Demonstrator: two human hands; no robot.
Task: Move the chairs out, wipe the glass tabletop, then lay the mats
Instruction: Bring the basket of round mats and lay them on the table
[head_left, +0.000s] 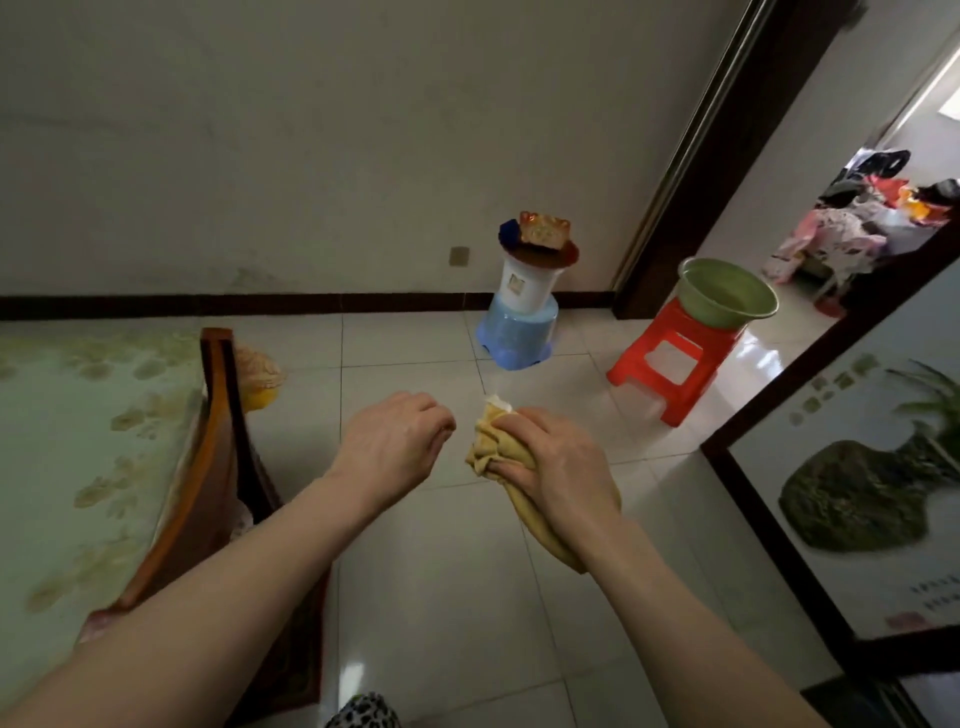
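Head view shows your right hand (550, 462) squeezing a bunched-up yellow cloth (498, 447) over the white tiled floor (441, 597). Your left hand (395, 441) is just beside it, fingers loosely curled, holding nothing. At your left is the glass surface with its flowery green pattern (67, 441) and brown wooden edge. You have your cloth ready, so I think wiping comes now. No mats are laid yet.
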